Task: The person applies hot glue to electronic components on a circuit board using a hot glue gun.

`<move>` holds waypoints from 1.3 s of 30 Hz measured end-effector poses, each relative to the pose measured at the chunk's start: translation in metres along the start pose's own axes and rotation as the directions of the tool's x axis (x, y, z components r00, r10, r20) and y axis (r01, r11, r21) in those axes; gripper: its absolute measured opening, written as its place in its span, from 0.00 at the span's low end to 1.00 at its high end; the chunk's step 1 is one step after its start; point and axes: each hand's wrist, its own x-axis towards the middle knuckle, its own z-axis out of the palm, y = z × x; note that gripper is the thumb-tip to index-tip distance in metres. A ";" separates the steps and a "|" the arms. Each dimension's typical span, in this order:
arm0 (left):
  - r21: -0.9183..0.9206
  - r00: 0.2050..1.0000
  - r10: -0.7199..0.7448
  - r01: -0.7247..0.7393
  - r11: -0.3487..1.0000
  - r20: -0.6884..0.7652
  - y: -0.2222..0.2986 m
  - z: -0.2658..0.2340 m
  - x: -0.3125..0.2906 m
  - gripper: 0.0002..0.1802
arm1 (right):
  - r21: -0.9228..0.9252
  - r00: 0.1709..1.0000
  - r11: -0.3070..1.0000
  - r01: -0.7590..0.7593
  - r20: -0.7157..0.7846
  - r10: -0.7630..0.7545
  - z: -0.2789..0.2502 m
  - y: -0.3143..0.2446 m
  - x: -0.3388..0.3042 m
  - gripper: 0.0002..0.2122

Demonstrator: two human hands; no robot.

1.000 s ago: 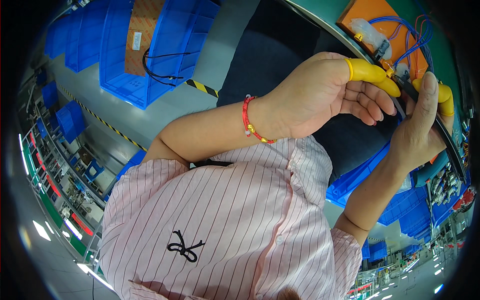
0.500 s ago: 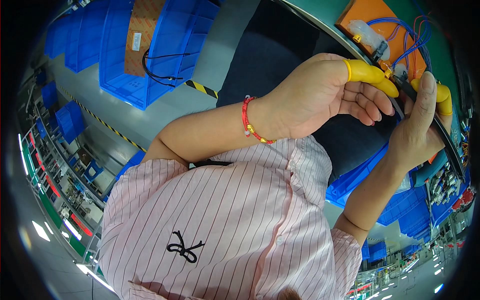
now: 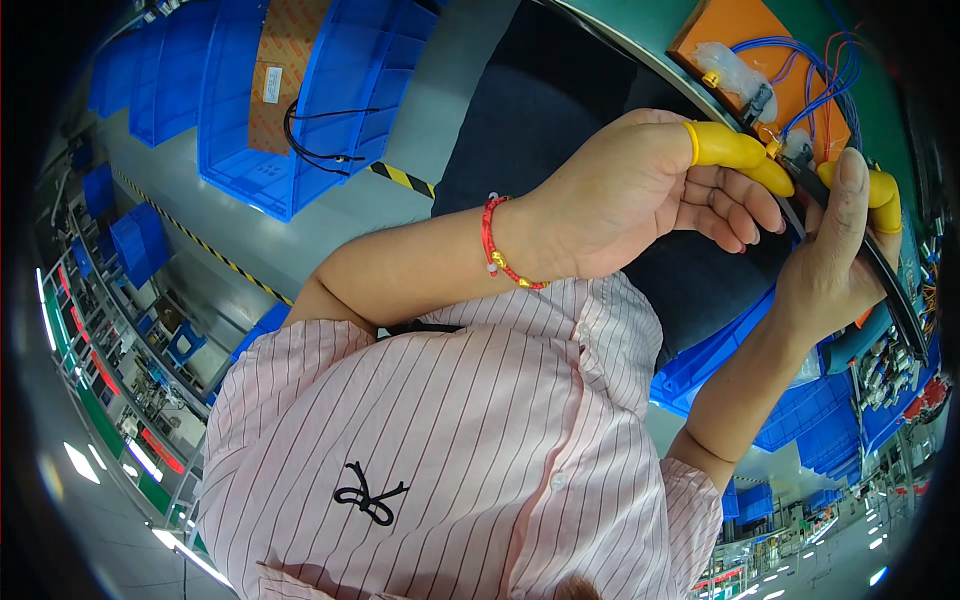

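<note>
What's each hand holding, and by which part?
Right hand: a black cable, held near its upper end in the view. Left hand: right by that same end, but whether it grips anything can't be told.

1 head-worn fisheye view looks steeply down from close above the striped shirt, catching the surface at upper right.

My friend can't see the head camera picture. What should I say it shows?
A person's right hand holds a long black strip, with the left hand near its upper end; both wear yellow finger covers. Beyond them lies an orange block with blue wires.
</note>
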 end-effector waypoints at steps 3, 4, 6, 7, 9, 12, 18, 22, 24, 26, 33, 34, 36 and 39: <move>0.003 1.000 -0.003 0.003 1.000 -0.001 0.000 0.000 0.001 0.25 | -0.033 0.999 0.999 0.015 -0.028 -0.016 0.001 -0.001 0.000 0.07; 0.003 1.000 -0.002 0.002 1.000 -0.002 0.000 0.000 0.000 0.25 | -0.075 0.999 0.997 0.027 -0.022 -0.029 0.002 -0.001 0.000 0.08; 0.000 1.000 -0.004 0.004 1.000 -0.005 0.001 0.000 0.000 0.25 | -0.034 1.000 0.999 0.002 -0.009 -0.003 0.000 -0.001 0.000 0.08; 0.000 1.000 -0.004 0.004 1.000 -0.005 0.000 0.000 0.000 0.25 | 0.004 1.000 1.000 -0.022 0.002 0.022 -0.001 0.000 0.000 0.08; -0.003 1.000 -0.006 0.006 1.000 0.001 0.000 0.000 0.000 0.25 | -0.002 1.000 1.000 -0.014 0.001 0.014 -0.002 0.001 0.000 0.08; -0.004 1.000 -0.010 0.010 1.000 0.003 0.001 0.000 0.000 0.25 | -0.022 1.000 1.000 -0.003 -0.017 0.003 0.000 0.001 0.000 0.08; -0.004 1.000 -0.010 0.010 1.000 -0.003 0.001 -0.001 0.000 0.24 | -0.034 1.000 0.999 -0.001 0.020 0.002 -0.002 0.000 0.000 0.08; -0.014 1.000 -0.009 0.009 1.000 -0.005 0.001 -0.001 0.000 0.24 | -0.016 1.000 1.000 -0.004 0.000 0.004 -0.001 0.001 0.000 0.08; -0.023 1.000 -0.018 0.018 1.000 0.010 0.000 0.001 0.001 0.24 | -0.046 1.000 0.999 0.005 0.003 -0.005 -0.004 -0.002 0.000 0.08; -0.018 1.000 -0.019 0.019 1.000 0.006 0.001 0.001 0.001 0.24 | -0.059 1.000 0.998 0.014 0.017 -0.013 -0.004 -0.002 0.000 0.08; -0.016 1.000 -0.013 0.014 1.000 0.007 0.001 0.000 0.000 0.24 | -0.073 1.000 0.997 0.012 0.011 -0.011 -0.003 -0.001 0.000 0.07; -0.015 1.000 -0.012 0.013 1.000 0.006 0.001 0.000 0.000 0.24 | -0.060 0.999 0.998 0.007 0.038 -0.005 -0.005 -0.001 0.000 0.07; -0.016 1.000 -0.007 0.007 1.000 0.015 0.000 -0.001 0.000 0.24 | -0.050 1.000 0.999 0.000 0.027 0.001 -0.003 -0.001 0.000 0.07; 0.002 1.000 -0.018 0.018 1.000 0.013 0.000 -0.002 0.001 0.24 | -0.052 1.000 0.999 0.000 0.018 0.001 -0.003 0.000 0.001 0.07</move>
